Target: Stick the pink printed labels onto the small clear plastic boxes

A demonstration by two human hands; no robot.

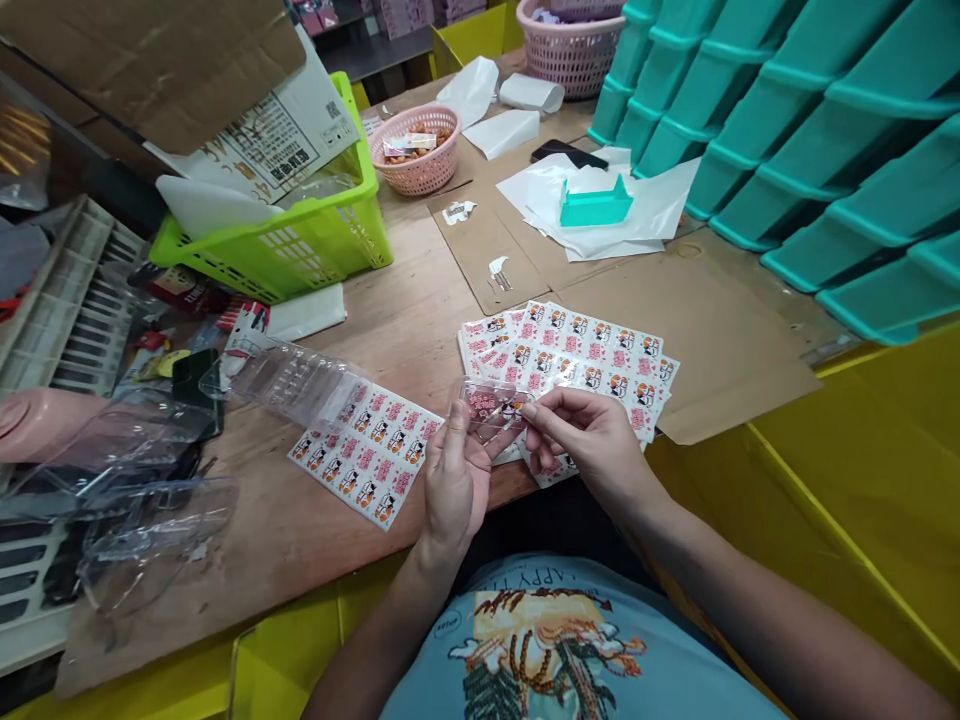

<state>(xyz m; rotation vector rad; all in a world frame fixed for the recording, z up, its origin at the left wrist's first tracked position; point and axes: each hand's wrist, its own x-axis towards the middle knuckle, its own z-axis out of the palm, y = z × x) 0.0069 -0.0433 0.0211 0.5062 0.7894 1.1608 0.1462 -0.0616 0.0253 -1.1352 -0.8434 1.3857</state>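
On the brown wooden desk (409, 310), a white cat-sticker sheet (367, 450) is laid. To its right, a clear, flat plastic case (489, 402) with a pink label is clamped by the left hand (459, 482); at its right end, the right hand's (596, 435) fingers are pressed together.

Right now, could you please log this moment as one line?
left hand: holds clear plastic piece | right hand: at printed label on it | printed sheets: near both hands

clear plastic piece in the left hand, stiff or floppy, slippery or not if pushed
The clear plastic piece is probably stiff: it shows no sag in the left hand. Its glossy surface may slip, and its thin see-through material suggests little weight.
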